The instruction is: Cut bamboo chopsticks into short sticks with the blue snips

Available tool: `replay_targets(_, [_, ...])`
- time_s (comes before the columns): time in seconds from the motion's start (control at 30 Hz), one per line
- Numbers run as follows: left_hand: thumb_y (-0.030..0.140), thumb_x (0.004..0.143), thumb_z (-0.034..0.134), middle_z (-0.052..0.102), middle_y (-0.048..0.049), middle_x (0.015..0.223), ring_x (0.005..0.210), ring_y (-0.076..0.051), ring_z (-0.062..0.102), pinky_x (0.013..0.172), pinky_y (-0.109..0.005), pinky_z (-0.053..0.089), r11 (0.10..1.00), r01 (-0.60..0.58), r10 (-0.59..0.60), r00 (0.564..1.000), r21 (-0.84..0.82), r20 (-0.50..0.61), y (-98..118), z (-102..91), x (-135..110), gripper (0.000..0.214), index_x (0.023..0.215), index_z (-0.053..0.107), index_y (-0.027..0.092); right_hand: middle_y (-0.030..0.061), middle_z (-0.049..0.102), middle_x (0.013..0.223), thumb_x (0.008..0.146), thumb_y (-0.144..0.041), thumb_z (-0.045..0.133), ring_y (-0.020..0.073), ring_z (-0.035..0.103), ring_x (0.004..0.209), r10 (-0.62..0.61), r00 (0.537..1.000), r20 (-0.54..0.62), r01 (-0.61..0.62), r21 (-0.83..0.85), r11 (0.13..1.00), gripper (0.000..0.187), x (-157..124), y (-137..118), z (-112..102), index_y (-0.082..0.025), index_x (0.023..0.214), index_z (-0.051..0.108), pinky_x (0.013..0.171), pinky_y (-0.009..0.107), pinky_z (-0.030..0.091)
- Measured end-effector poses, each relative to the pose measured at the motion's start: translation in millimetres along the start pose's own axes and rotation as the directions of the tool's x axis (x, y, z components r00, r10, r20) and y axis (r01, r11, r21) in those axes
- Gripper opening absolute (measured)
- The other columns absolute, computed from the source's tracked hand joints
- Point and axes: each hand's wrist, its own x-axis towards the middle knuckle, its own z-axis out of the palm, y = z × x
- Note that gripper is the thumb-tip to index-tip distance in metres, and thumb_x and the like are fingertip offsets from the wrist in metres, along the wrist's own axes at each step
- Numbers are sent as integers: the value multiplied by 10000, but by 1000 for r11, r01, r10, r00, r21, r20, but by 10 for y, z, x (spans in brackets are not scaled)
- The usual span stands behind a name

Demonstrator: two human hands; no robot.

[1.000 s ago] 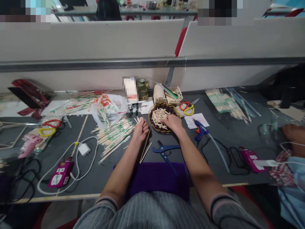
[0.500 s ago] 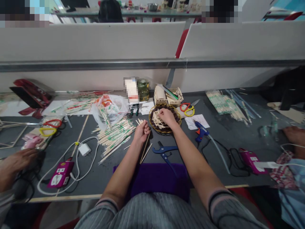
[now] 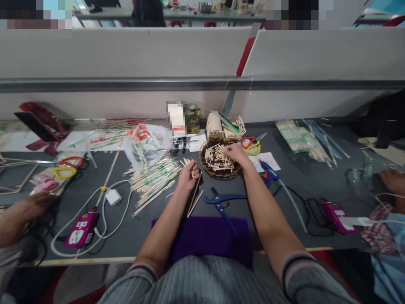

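Note:
My left hand (image 3: 189, 174) is closed around a small bunch of short wooden sticks (image 3: 186, 162), whose ends stick out above the fingers. Over the right side of a round woven basket (image 3: 202, 162) is my right hand (image 3: 236, 153), its fingers pinched together at the sticks there. Whatever lies between those fingertips is too small to make out. Many short cut sticks (image 3: 218, 155) are spread over the basket's dark bottom. Below the basket lies a blue-handled cutter (image 3: 225, 197). Two longer sticks (image 3: 195, 203) rest on the table just below my left hand.
Wrapped chopsticks (image 3: 155, 179) are heaped at left beside a plastic bag (image 3: 148, 145). Scissors (image 3: 253, 145), a blue glue gun (image 3: 268, 173) and a green jar (image 3: 192, 118) stand or lie around the basket. A purple power strip (image 3: 82, 229) with cables lies left; co-workers' hands show at both sides.
My right hand has moved right across the basket, from the middle of the sticks to the right side. The sticks now look more spread out. My left hand keeps its grip.

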Motion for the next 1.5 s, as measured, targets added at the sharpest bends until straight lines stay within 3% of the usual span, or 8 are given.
replay_targets(0.13, [217,802,678,409,78,488,351,-13,326,331,-116,212,999,-33,32,999,23,15,23,29,7,168,747,539,138,-47,430,467,750,-353,568,94,412,499,-50,997,-53,66,354,933,286,-3,200,-24,-173,534,517,485,219,273])
replay_targets(0.3, [175,847,606,573,19,569,426,-39,498,385,-121,386,996,-45,45,999,82,0,75,92,7,92,778,571,125,-30,512,532,726,-411,623,77,407,473,-2,1000,-22,17,678,735,275,-54,233,-85,-164,623,560,428,194,307])
replay_targets(0.67, [121,891,528,721,-107,866,799,-155,703,758,-322,585,998,55,-58,994,35,91,39,311,95,96,814,583,114,21,668,693,630,-497,723,52,388,480,4,1000,23,-22,899,436,385,-290,66,-209,-167,774,590,405,159,243])
replay_targets(0.87, [118,905,493,714,-122,887,812,-181,703,760,-348,583,980,174,-187,968,92,169,-184,437,84,133,875,621,95,-26,590,616,633,-525,728,72,422,510,-143,986,91,-16,890,455,392,-528,-118,-111,-157,737,642,460,190,303])
replay_targets(1.13, [77,846,570,720,-95,845,767,-196,700,777,-400,585,964,210,-243,943,160,226,-365,466,37,179,1008,645,91,14,626,751,743,-476,658,153,565,754,-198,973,-117,219,734,643,318,-589,-152,62,-165,685,682,705,259,455])
replay_targets(1.27, [37,789,640,718,-105,841,769,-180,698,799,-374,577,953,226,-274,927,202,257,-352,440,-7,216,999,648,85,59,695,939,811,-545,579,176,614,857,-172,980,-99,180,810,558,417,-629,-173,-6,-178,957,715,765,289,494])
replay_targets(1.4, [58,762,694,674,-65,759,622,-113,643,611,-240,559,939,251,-313,908,235,279,-370,434,-81,195,948,642,83,81,709,994,844,-660,464,187,640,888,-233,972,-20,142,841,522,592,-733,-243,-33,-189,1133,677,759,301,515])
replay_targets(1.5, [124,724,759,550,11,621,438,-28,468,370,-120,346,927,299,-360,875,226,323,-360,372,-139,198,837,599,89,82,708,1040,855,-685,419,204,642,974,-266,964,-31,184,799,573,611,-810,-195,-29,-195,1096,692,813,309,510])
